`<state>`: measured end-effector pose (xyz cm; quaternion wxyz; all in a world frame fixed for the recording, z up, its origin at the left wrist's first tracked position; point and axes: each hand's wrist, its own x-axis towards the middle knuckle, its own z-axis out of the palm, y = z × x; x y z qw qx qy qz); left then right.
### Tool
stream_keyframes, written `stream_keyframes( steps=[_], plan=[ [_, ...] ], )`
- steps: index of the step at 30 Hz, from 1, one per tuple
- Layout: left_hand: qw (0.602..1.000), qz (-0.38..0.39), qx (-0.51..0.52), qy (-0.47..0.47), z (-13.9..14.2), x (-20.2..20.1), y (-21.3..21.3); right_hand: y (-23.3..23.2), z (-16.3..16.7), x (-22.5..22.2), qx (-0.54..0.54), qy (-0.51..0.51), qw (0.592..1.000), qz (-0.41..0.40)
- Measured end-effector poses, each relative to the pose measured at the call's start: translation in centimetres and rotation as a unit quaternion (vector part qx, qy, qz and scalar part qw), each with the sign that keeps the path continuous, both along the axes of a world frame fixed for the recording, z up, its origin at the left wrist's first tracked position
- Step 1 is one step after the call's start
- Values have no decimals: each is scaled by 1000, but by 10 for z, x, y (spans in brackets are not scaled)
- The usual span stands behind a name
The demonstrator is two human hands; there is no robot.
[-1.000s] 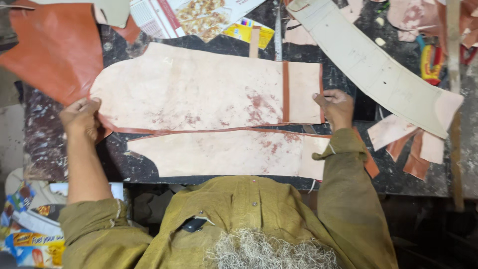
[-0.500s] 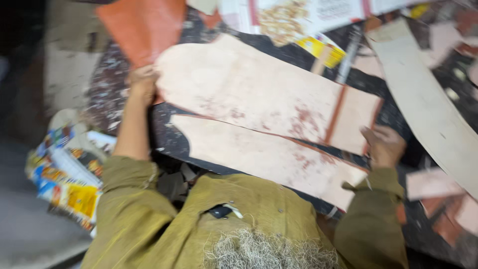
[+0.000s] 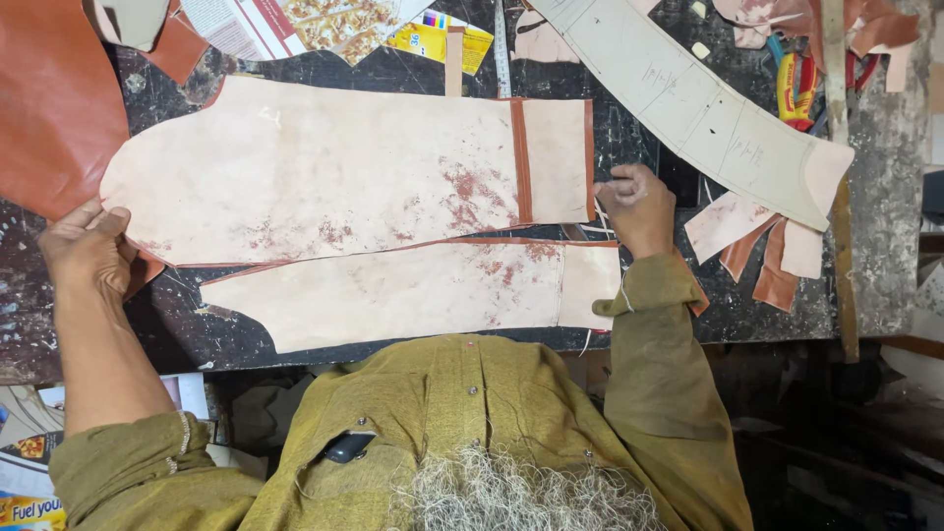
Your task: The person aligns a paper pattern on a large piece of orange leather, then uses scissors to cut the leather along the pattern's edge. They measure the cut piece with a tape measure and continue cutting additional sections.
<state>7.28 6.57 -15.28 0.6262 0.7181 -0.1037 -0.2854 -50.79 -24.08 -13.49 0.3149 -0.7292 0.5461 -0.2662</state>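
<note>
Large pale leather piece (image 3: 334, 177) lay flat on the dark counter (image 3: 865, 197), narrower piece (image 3: 413, 295) just below it. Left hand (image 3: 88, 246) pressed its rounded end, fingers together. Right hand (image 3: 637, 206) curled at the square end, possibly pinching the edge.

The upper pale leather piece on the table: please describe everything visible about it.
The upper leather piece lies flat, pale flesh side up, with reddish-brown stains. Its left end is rounded, its right end square, crossed by a brown strip and edged in brown. The left hand touches its left end, the right hand its right edge. A second pale piece lies just below.
</note>
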Motion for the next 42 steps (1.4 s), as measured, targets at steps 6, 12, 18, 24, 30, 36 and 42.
stream_keyframes(
  steps=[6, 12, 18, 24, 30, 36, 42],
  plan=[
    [999, 37, 8, 33, 19, -17, -8, 70, 6, -25, -130, 190, 964, 136],
    [994, 11, 94, -49, 8, -13, -3, 88, -5, -54, -66, 159, 980, 96],
    [777, -13, 64, -626, -3, -83, -26, 79, -17, -59, -41, 98, 989, 98],
    [809, -337, -46, -480, 0, -257, -125, 115, 10, -36, -157, 186, 969, 52],
    [714, -499, -118, -477, 19, -365, -193, 149, 26, -40, 60, -77, 962, 254],
    [677, -528, -138, -494, 16, -392, -222, 139, 9, -81, -105, 242, 962, 70],
    [704, -473, -111, -518, 8, -418, -217, 147, -11, -92, -122, 261, 956, 48]
  ],
)
